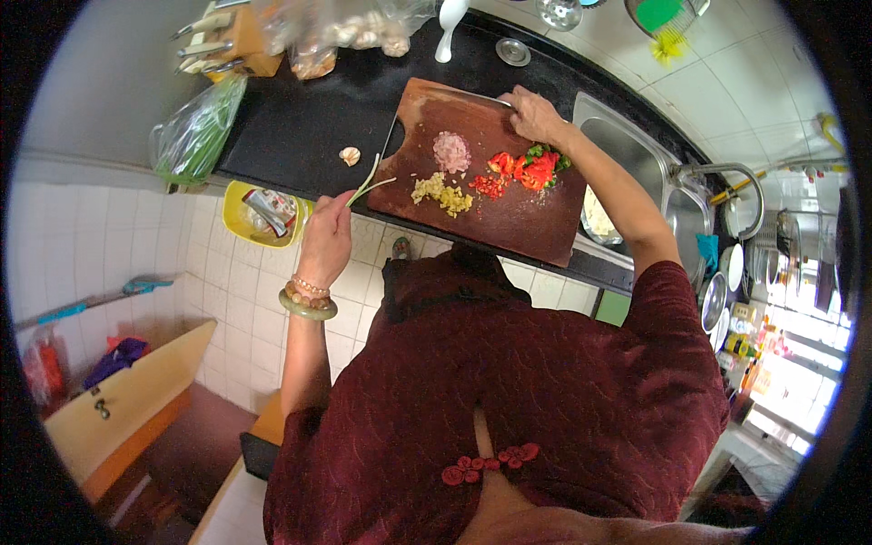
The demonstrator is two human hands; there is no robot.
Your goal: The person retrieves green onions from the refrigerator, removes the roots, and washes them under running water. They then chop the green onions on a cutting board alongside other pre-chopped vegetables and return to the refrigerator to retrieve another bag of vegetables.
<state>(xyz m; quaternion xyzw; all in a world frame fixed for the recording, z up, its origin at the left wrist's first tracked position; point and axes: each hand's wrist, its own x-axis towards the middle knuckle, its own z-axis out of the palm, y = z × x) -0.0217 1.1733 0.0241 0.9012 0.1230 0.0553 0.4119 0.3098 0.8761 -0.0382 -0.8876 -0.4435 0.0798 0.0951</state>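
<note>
In my left hand [327, 231] are thin scallion stalks [371, 178], pale ends pointing towards the cutting board. My right hand [537, 117] grips a knife [470, 96] at the far edge of the wooden cutting board [538, 231], its blade lying low over the wood. On the board sit a pale pink chopped heap [451, 152], yellow chopped bits [443, 194] that look like garlic or ginger, and chopped red pepper [535, 170] with some green pieces [560, 158]. A garlic bulb or clove [350, 157] rests on the black countertop left of the board.
A knife block [248, 44], bagged garlic [368, 33] and bagged greens [197, 136] occupy the counter's left end. Behind the board are a white spoon [447, 30] and a metal lid [513, 52]. A steel sink [610, 139] adjoins at right; a yellow bin [238, 228] stands below.
</note>
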